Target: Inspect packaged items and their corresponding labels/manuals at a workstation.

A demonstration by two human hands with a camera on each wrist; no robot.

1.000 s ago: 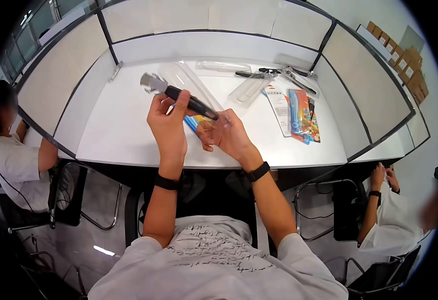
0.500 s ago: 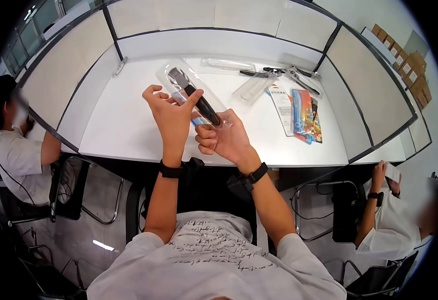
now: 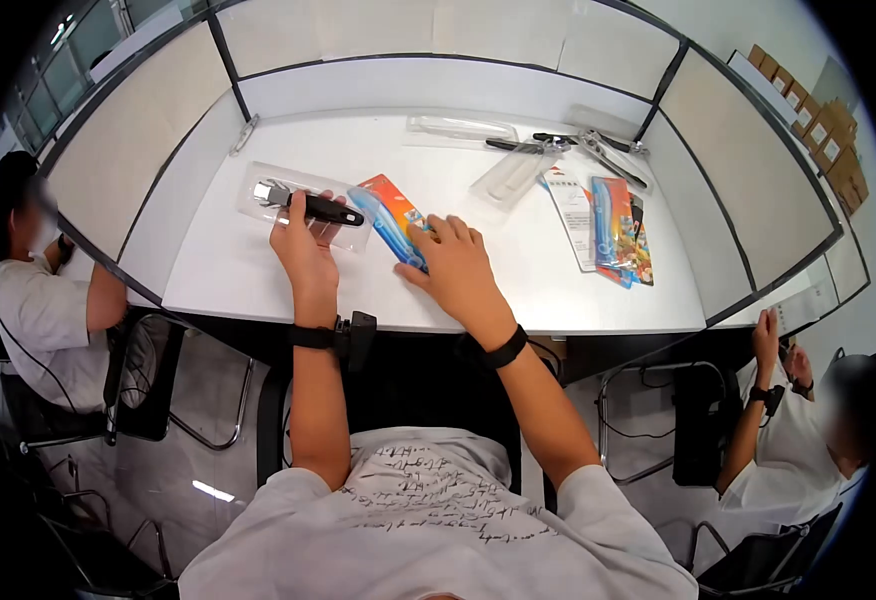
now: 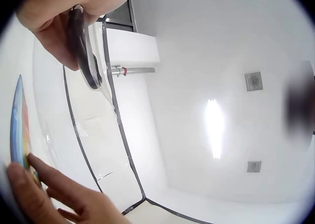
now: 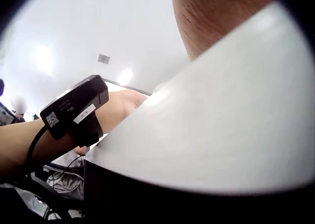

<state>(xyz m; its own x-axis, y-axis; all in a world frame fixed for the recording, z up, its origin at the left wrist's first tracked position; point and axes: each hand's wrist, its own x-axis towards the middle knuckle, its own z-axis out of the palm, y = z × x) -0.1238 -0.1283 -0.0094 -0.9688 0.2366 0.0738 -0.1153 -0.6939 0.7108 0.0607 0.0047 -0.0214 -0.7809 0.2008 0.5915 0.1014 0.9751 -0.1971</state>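
In the head view my left hand [image 3: 305, 255] holds a black-handled can opener [image 3: 323, 210] together with its clear plastic shell [image 3: 258, 205], thumb across the handle and fingers beneath. The metal head of the opener points left. My right hand [image 3: 458, 270] lies over the near right part of an orange and blue printed card [image 3: 386, 212] on the table. Its fingers are spread, fingertips at the card's edge and thumb by the near end. The left wrist view shows the handle end [image 4: 83, 51] in the left hand and the right hand [image 4: 74, 194] at the card.
Further can openers [image 3: 603, 155] lie at the back right of the white table [image 3: 258, 290], beside clear plastic shells [image 3: 508, 180]. More printed cards [image 3: 613, 225] lie at the right. Partition panels [image 3: 438, 40] enclose the table. One person sits on each side.
The can opener, held above the shell at first, then lying in it, has moved left with the shell in my left hand. My right hand has left the shell and come down at the card.
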